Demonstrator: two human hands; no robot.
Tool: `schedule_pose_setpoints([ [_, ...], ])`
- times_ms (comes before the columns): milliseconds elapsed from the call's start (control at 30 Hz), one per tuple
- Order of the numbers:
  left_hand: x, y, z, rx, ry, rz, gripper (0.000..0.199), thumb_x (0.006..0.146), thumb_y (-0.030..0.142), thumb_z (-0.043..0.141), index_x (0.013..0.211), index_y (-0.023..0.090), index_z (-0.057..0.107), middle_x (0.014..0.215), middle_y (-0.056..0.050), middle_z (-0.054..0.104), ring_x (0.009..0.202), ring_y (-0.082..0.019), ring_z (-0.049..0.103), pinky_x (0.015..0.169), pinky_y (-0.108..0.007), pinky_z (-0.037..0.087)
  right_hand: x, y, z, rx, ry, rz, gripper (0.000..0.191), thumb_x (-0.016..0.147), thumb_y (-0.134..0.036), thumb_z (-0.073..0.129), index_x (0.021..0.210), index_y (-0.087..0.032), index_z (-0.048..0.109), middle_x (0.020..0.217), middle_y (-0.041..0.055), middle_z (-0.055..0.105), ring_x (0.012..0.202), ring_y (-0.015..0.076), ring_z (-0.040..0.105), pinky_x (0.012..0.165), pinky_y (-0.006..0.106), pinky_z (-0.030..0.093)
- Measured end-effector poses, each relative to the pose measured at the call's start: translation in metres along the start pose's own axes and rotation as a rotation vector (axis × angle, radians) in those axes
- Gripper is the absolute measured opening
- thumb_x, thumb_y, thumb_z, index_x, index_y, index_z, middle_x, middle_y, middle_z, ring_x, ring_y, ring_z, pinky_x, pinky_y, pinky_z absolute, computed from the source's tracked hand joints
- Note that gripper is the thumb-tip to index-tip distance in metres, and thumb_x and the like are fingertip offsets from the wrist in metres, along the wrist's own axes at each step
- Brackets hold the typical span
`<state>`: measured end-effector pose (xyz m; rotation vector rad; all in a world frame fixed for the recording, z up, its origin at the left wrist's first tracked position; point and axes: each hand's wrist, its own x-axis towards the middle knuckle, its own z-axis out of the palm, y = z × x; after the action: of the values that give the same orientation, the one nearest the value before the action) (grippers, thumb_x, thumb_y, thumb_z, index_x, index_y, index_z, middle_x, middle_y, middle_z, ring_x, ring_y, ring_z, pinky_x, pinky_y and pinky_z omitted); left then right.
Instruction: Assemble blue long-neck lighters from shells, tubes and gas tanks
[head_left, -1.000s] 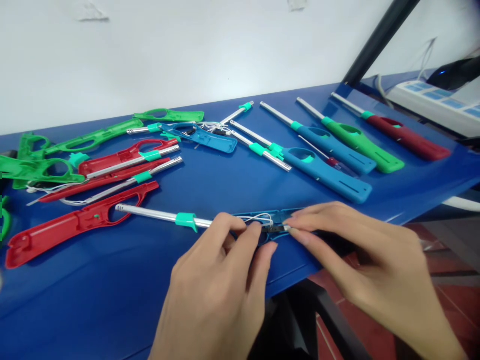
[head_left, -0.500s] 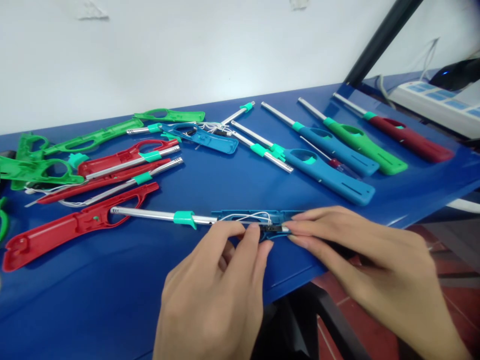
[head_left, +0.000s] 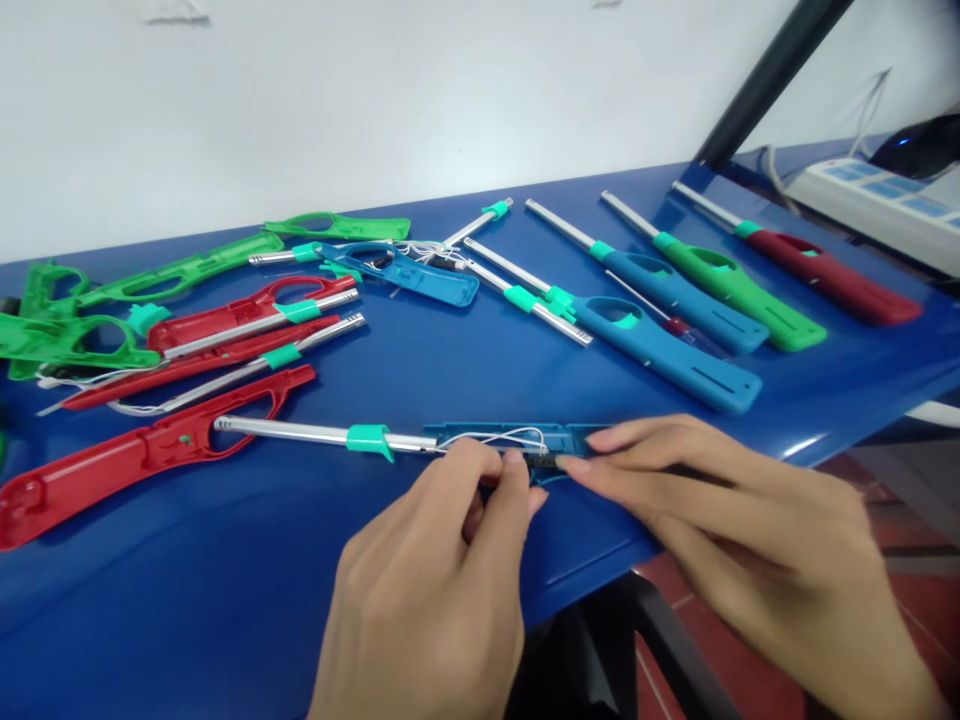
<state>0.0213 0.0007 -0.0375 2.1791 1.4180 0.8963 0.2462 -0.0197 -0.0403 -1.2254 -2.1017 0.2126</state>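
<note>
An open blue gas lighter half-shell (head_left: 581, 437) lies on the table between my hands. Its silver metal tube (head_left: 292, 431) points left and carries a teal collar (head_left: 366, 439). White wires (head_left: 517, 434) loop over the shell to a small black part (head_left: 542, 461). My left hand (head_left: 431, 575) is closed, thumb and forefinger pinched at the black part's left end; its fingertips are partly hidden. My right hand (head_left: 750, 510) grips the shell's right end, one fingertip against the black part and another on the shell's upper edge.
Closed lighters, blue (head_left: 667, 350), green (head_left: 739, 290) and dark red (head_left: 832, 270), lie at the right beside a screwdriver (head_left: 686, 332). Red half-shells (head_left: 97, 475), green half-shells (head_left: 180, 272) and loose tubes (head_left: 225, 375) cover the left. A power strip (head_left: 870, 200) stands far right.
My right fingers have shifted slightly left onto the black part, covering its pale right end. My left hand keeps its pinch. The view has moved a little.
</note>
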Motion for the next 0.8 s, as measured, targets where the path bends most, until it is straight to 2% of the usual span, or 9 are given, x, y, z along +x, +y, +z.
schedule_pose_setpoints([
  [133,-0.002,-0.001,0.001,0.108,0.009,0.114,0.024,0.110,0.018,0.049,0.099,0.023,0.070,0.096,0.003,0.079,0.077,-0.011,0.077,0.057,-0.022,0.057,0.001,-0.001,0.001,0.008,0.020,-0.002,0.033,0.102,-0.002,0.059,0.120,-0.021,0.079,0.111,0.0004,0.075,0.119,0.0064,0.067,0.107,0.012,0.050],
  [233,-0.003,0.001,0.003,0.219,0.105,0.177,0.018,0.108,0.018,0.055,0.104,0.023,0.072,0.099,0.003,0.077,0.074,-0.010,0.075,0.058,-0.023,0.055,0.001,0.000,0.003,0.019,0.028,0.019,0.032,0.102,-0.002,0.061,0.122,-0.021,0.078,0.115,0.0009,0.075,0.121,0.0078,0.067,0.109,0.015,0.051],
  [300,-0.002,0.004,0.004,0.254,0.192,0.155,0.011,0.105,0.019,0.063,0.106,0.023,0.073,0.100,0.004,0.076,0.074,-0.009,0.074,0.063,-0.021,0.057,0.000,0.000,0.004,0.027,0.043,0.023,0.032,0.101,-0.002,0.063,0.122,-0.021,0.078,0.117,0.0006,0.076,0.121,0.0084,0.067,0.108,0.017,0.053],
  [367,-0.001,0.006,0.004,0.248,0.222,0.129,0.008,0.102,0.019,0.067,0.106,0.023,0.073,0.101,0.004,0.075,0.076,-0.008,0.074,0.067,-0.019,0.057,0.000,0.000,0.004,0.033,0.060,0.020,0.031,0.100,-0.002,0.064,0.121,-0.021,0.077,0.115,-0.0003,0.077,0.119,0.0084,0.068,0.108,0.018,0.054],
  [533,0.000,0.002,0.002,0.227,0.119,0.154,0.016,0.107,0.019,0.058,0.110,0.025,0.072,0.099,0.002,0.075,0.072,-0.012,0.074,0.057,-0.025,0.055,0.001,-0.001,0.005,0.038,0.078,0.027,0.029,0.101,-0.002,0.064,0.118,-0.022,0.078,0.114,-0.0020,0.078,0.117,0.0071,0.069,0.108,0.015,0.053],
  [633,0.000,-0.004,0.002,0.158,0.052,0.127,0.018,0.109,0.020,0.051,0.103,0.025,0.067,0.087,0.003,0.075,0.061,-0.012,0.071,0.048,-0.025,0.054,0.002,-0.001,0.005,0.044,0.073,0.033,0.028,0.101,-0.003,0.064,0.118,-0.021,0.078,0.115,-0.0017,0.078,0.117,0.0068,0.069,0.108,0.014,0.052],
  [800,0.001,-0.007,0.001,-0.128,-0.017,-0.023,0.017,0.110,0.025,0.049,0.098,0.029,0.060,0.086,0.008,0.077,0.064,-0.011,0.074,0.058,-0.020,0.062,0.003,0.000,0.006,0.043,0.068,0.024,0.030,0.100,-0.003,0.065,0.119,-0.021,0.078,0.116,-0.0010,0.078,0.119,0.0084,0.069,0.110,0.017,0.053],
])
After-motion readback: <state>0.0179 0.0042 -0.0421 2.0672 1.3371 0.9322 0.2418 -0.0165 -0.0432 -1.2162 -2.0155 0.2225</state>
